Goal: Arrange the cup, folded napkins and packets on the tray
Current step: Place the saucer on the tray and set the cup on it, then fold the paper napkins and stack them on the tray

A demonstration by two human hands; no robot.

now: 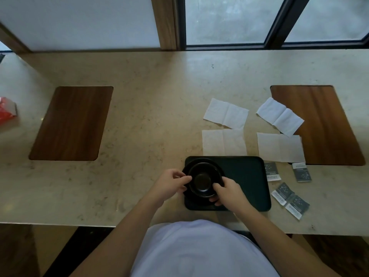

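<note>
Cup (pixel 203 179) on saucer (pixel 216 166), tray's (pixel 247 176) nine o'clock end | left hand (pixel 171 183), right hand (pixel 227 191) pinch its rim, likely centring it | napkins (pixel 224 141) at twelve, packets (pixel 290 197) at three, waiting

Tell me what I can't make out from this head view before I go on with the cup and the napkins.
- Cup handle: not visible; right hand and left hand cover its sides.
- Saucer near rim: hidden by cup and hands.
- Print on the packets: too small and dim.
- Red item: cut off by left edge.
- Tray near left corner: behind the right hand.
</note>
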